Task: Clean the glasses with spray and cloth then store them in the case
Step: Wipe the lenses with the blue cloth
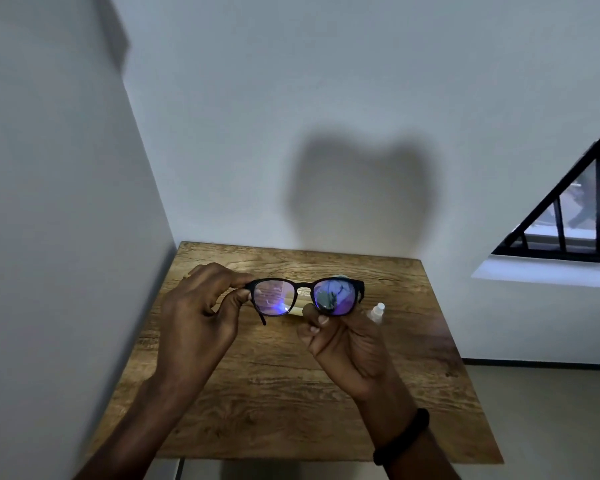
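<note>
**Glasses held up between both hands over the counter**

No brand or label is reading clearly: faint pale marks are showing through the bridge gap of the glasses (305,295), on something light lying behind them, but they are too small to make out.

The black-framed glasses are hanging in the air above the far half of the wooden counter (291,393), lenses facing the camera and glinting violet. The left hand (201,313) is pinching the frame's left corner, near the hinge, between thumb and forefinger, its grip closed tight on the frame while the other fingers are curling loosely below. A folded temple arm is dangling down beside the thumb.

The right hand (340,341) is sitting just under the right lens, fingers bunched into a near fist with the thumb tip pressing up against the lower rim. Its grip is drawn in close, touching the frame from below; whether a cloth is tucked inside it cannot be told.

Both forearms are reaching in from the near edge, wrists bent upward. A dark band (400,436) is circling the right wrist.

A small white spray bottle (377,312) is lying on the counter just right of the right hand, partly hidden behind it.
</note>
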`<state>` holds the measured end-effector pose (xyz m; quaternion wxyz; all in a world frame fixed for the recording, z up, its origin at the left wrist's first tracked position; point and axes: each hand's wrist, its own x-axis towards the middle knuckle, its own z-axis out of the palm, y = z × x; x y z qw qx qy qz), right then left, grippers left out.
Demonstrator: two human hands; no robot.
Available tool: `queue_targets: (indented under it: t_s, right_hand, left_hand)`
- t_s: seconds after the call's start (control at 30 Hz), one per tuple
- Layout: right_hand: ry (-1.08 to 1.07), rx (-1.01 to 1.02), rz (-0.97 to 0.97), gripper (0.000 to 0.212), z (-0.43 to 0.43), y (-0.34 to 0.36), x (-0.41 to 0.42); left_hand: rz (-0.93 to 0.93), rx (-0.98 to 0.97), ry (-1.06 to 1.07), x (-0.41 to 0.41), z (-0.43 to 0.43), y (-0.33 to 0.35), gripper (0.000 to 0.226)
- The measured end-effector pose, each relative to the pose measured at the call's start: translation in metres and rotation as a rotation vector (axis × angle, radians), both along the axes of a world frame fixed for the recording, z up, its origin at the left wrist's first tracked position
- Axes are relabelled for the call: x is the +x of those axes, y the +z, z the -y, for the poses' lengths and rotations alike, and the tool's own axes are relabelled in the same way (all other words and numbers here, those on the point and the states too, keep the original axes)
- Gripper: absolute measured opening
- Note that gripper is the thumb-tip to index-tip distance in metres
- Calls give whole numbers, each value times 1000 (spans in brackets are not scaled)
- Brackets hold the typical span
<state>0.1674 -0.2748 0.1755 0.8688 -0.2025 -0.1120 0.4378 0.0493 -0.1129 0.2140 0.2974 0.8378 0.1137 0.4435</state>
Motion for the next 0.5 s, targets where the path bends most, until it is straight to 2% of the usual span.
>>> queue_targets:
  t_s: [0.07,0.3,0.5]
  right_hand:
    - [-5,-21,37,11,-4,3,-1]
    - [-33,-109,46,38,-11,3,-6]
    - [-39,-145,159,37,-5,2,-5]
  left_hand:
    - [-3,7,10,-1,0,0,14]
    - [10,16,27,-1,0,5,17]
    - [-14,-9,46,-3,-3,5,17]
